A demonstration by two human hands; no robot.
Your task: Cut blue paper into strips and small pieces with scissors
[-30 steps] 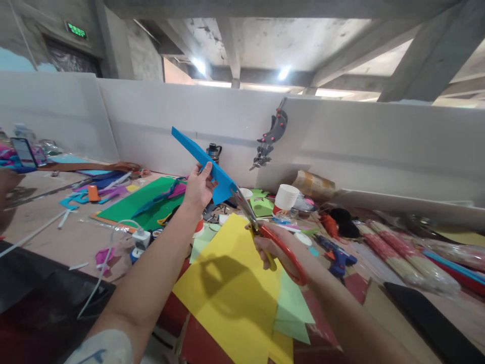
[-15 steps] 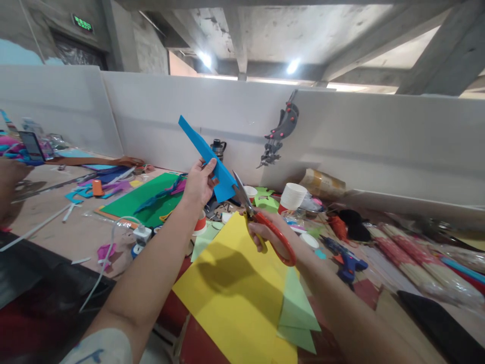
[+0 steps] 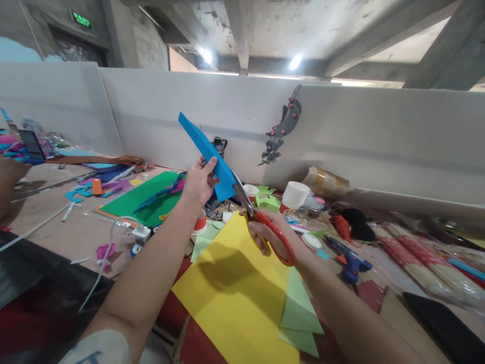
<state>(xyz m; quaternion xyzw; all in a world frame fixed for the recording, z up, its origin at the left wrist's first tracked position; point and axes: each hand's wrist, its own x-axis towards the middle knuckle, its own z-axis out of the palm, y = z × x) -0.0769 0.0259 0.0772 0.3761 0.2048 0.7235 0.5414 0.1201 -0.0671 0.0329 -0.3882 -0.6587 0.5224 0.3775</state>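
Note:
My left hand (image 3: 201,183) pinches a folded piece of blue paper (image 3: 210,154) between thumb and fingers, held up in the air. The paper runs slantwise, its narrow end at the upper left. In my right hand (image 3: 267,227) is a pair of scissors (image 3: 276,236) with orange-red and yellow handles. Their blades point up and left and meet the lower right edge of the blue paper; they look nearly closed there. Below both hands lies a large yellow sheet (image 3: 235,298), with light green paper (image 3: 301,308) partly under its right side.
A green sheet (image 3: 127,199) lies at the left, near a white plug with a cable (image 3: 141,233). Stacked paper cups (image 3: 294,194) stand behind my right hand. A blue glue gun (image 3: 352,263) rests at the right. Another person's hand (image 3: 11,177) shows at the far left.
The scissor blades have closed from slightly parted to nearly together at the paper's edge. My left hand and the blue paper have stayed almost in place.

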